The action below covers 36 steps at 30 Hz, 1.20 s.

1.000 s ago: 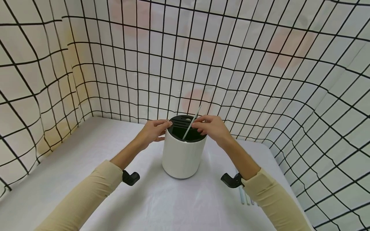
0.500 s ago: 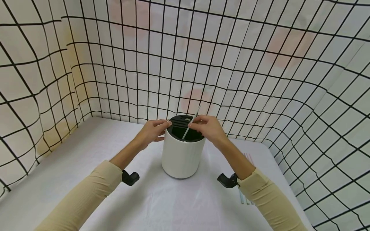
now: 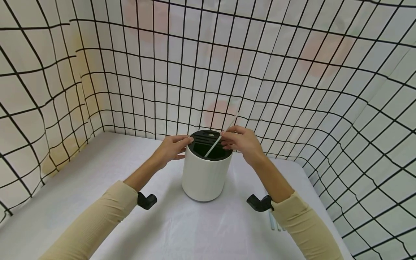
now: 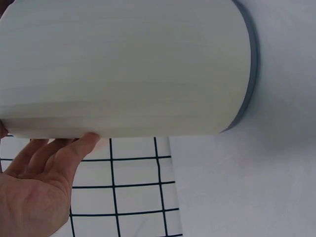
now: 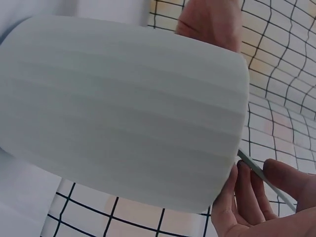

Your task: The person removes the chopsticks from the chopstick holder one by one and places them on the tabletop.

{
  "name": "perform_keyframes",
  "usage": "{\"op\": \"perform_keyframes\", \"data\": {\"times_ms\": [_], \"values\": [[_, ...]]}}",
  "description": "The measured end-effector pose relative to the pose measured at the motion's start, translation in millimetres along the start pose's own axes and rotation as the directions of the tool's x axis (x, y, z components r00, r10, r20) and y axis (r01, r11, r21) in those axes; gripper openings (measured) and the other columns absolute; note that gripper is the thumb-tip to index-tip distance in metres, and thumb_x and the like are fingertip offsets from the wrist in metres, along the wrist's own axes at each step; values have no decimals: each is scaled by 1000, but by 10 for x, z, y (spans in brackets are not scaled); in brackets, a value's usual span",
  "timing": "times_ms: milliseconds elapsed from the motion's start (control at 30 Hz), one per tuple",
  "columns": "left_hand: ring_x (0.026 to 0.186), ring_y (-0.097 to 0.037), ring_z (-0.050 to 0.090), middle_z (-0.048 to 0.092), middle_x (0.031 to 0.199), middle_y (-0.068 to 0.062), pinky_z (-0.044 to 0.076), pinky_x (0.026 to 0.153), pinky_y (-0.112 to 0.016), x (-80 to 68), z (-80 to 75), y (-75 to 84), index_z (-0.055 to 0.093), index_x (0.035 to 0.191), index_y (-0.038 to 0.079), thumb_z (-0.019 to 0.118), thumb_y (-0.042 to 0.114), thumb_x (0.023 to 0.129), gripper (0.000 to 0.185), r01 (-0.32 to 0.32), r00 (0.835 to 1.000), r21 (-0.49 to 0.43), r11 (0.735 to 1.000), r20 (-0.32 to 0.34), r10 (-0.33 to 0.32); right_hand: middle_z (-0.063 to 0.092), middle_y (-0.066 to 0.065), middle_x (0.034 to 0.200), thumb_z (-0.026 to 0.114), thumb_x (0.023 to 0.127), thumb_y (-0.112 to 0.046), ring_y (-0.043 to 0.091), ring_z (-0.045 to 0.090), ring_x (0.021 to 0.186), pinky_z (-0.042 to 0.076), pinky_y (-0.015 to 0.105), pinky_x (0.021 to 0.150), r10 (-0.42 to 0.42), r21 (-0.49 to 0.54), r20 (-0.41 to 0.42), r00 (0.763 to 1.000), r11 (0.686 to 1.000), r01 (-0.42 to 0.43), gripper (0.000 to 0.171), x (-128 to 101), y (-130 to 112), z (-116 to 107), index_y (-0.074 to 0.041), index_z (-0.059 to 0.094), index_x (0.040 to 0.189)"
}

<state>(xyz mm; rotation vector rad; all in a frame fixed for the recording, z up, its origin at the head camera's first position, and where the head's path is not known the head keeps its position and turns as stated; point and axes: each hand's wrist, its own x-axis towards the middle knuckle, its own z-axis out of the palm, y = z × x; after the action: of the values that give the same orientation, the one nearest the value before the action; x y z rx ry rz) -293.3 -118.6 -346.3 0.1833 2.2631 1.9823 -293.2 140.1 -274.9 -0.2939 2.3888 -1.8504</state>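
Note:
A white round utensil holder with a black slotted top stands upright on the table. My left hand holds its left side, thumb at the rim and fingers along the outer wall. In the left wrist view the fingers touch that wall. My right hand pinches a thin, pale straw-like stick between thumb and fingertips. The stick leans to the right, its lower end in the large front opening of the top. In the right wrist view the stick passes between thumb and fingers beside the holder's rim.
Several thin coloured sticks lie on the white table to the right, partly hidden under my right forearm. Black wire grid walls enclose the table at the back and on both sides.
My right hand shifts slightly left along the stick, then back right and a little up. The stick's upper end tilts further right. My left hand and the holder stay in place.

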Motion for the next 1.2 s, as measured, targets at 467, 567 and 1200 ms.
{"op": "perform_keyframes", "data": {"times_ms": [467, 567, 1200], "values": [[133, -31, 59, 59, 144, -10, 56, 102, -45, -8, -6, 4, 58, 143, 11, 63, 41, 100, 52, -5, 1000, 15, 1000, -3, 5, 74, 2, 94, 70, 97, -17, 16, 74, 89, 63, 29, 86, -75, 155, -103, 992, 984, 90, 27, -78, -77, -334, 2, 61, 115], [132, -30, 59, 60, 144, -10, 56, 102, -45, -11, -7, 10, 59, 143, 11, 64, 41, 100, 52, -2, 1000, 14, 1000, -4, 2, 74, 1, 89, 71, 96, -15, 14, 75, 84, 63, 28, 85, -57, 235, -142, 988, 968, 89, 28, -96, -72, -430, 2, 60, 114], [132, -30, 59, 60, 143, -9, 56, 101, -45, -14, -7, 10, 60, 141, 13, 64, 42, 100, 51, 10, 1000, 18, 1000, -13, -10, 75, 5, 87, 79, 89, -11, 20, 76, 84, 63, 32, 84, 76, 495, -254, 964, 867, 63, 21, -295, 169, -1156, -4, 66, 104]]}}
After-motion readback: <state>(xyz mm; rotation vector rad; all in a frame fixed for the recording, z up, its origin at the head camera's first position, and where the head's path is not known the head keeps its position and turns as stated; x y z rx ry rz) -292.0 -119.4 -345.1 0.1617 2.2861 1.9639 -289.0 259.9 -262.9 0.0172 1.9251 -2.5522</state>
